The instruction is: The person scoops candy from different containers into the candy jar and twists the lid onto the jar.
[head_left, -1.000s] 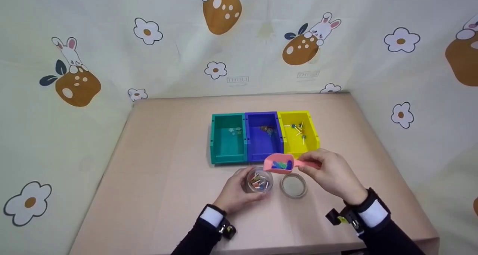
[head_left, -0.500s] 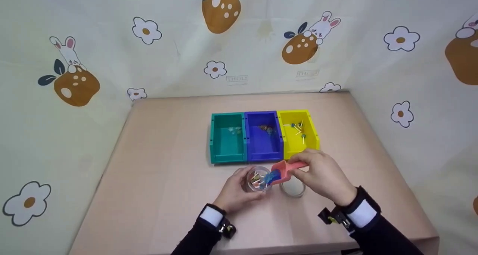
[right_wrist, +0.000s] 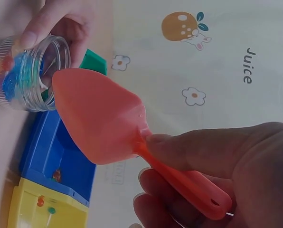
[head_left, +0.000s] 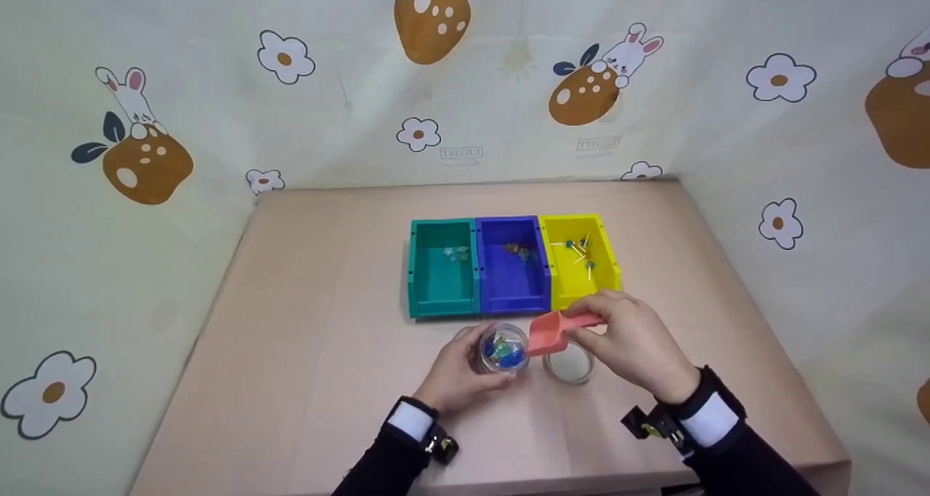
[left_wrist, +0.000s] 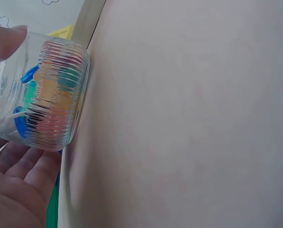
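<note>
Head view, going left to right: the teal bin (head_left: 439, 285) comes first, with a few small pale bits in it. Just nearer the person, the left hand (head_left: 461, 376) is wrapped round a clear glass jar (left_wrist: 44, 92) – blue and green pieces inside, plus some white sticks. Can't tell if the jar's base touches the desk (head_left: 327, 300). Behind it sits the blue-purple bin (head_left: 512, 285), up against the teal one, with a little clump of stuff in it. Next is a pink scoop (head_left: 546, 333), tipped with its lip right by the jar's mouth – touching or not, hard to say. A round lid (head_left: 569, 381) lies partly under it. Then the yellow bin (head_left: 567, 285) with round-headed sticks, and the right hand (head_left: 636, 340) pinching the scoop's handle.
</note>
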Motion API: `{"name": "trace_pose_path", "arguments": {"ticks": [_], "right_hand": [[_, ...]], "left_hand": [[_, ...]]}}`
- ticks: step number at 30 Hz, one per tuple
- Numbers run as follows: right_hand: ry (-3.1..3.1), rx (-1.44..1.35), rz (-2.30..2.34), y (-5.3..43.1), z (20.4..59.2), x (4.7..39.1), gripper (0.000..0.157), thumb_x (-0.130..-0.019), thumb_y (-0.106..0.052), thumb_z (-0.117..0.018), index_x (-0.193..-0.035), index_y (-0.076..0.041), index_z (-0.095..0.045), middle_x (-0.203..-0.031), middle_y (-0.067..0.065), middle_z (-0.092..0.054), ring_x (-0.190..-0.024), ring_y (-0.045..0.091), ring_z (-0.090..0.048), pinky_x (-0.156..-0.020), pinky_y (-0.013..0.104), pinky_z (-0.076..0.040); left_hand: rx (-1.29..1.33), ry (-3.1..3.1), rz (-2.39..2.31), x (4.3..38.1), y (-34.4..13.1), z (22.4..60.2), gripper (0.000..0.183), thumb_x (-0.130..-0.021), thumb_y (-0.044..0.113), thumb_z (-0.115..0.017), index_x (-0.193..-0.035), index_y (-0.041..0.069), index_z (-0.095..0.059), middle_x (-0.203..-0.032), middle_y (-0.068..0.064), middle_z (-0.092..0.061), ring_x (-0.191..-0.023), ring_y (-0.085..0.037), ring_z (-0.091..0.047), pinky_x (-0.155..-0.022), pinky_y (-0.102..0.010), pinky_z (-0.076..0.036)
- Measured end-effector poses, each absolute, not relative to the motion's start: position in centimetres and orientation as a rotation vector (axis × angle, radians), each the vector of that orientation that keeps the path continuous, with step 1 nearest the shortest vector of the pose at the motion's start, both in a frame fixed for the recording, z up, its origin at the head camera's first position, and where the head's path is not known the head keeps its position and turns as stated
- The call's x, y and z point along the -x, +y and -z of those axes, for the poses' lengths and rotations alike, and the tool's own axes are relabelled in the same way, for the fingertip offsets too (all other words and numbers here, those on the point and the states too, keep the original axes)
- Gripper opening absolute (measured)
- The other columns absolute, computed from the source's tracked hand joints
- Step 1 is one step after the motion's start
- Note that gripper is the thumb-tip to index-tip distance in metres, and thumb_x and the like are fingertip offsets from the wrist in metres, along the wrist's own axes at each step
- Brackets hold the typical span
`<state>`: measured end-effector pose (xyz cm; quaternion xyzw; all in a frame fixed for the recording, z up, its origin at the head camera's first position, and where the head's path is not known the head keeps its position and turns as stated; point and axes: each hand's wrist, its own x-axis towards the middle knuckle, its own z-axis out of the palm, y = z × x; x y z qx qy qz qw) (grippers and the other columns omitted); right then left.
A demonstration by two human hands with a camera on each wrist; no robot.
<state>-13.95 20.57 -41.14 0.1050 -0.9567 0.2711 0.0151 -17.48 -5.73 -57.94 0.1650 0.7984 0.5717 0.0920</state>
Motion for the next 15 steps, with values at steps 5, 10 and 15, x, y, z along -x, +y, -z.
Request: {"name": "trace_pose_path", "arguments": {"ticks": [5,10,15], "right_hand": [[-2.992,-0.319,-0.861,20.77,41.26,13.82,0.022,-0.095,-0.024,-0.088,-0.113,-0.013,-0.084,-0.108,0.004,-0.078,-0.097,0.023,-0.066,-0.091,0.046,-0.057],[-3.002,-0.293,-0.884,20.97,41.40,13.79,0.021,-0.095,-0.026,-0.087,-0.112,-0.015,-0.084,-0.108,0.003,-0.078,-0.097,0.022,-0.066,-0.089,0.044,-0.056],[-3.012,-0.265,-0.922,21.21,41.50,13.81,0.021,-0.096,-0.027,-0.087,-0.113,-0.015,-0.084,-0.108,0.002,-0.077,-0.095,0.021,-0.064,-0.088,0.042,-0.056]], "left_hand": [[-0.499,2.399,-1.685,17.44,-5.74,58.09,0.093,-0.081,0.028,-0.098,-0.160,0.006,-0.053,-0.149,-0.011,-0.066,-0.144,-0.031,-0.060,-0.126,-0.054,-0.045],[-0.526,2.444,-1.660,17.45,-5.80,58.20,0.093,-0.081,0.029,-0.098,-0.158,0.002,-0.054,-0.148,-0.014,-0.067,-0.142,-0.034,-0.060,-0.125,-0.057,-0.046],[-0.539,2.446,-1.652,17.53,-5.84,58.10,0.093,-0.081,0.028,-0.098,-0.158,0.003,-0.054,-0.148,-0.014,-0.067,-0.142,-0.034,-0.061,-0.125,-0.059,-0.045]]}}
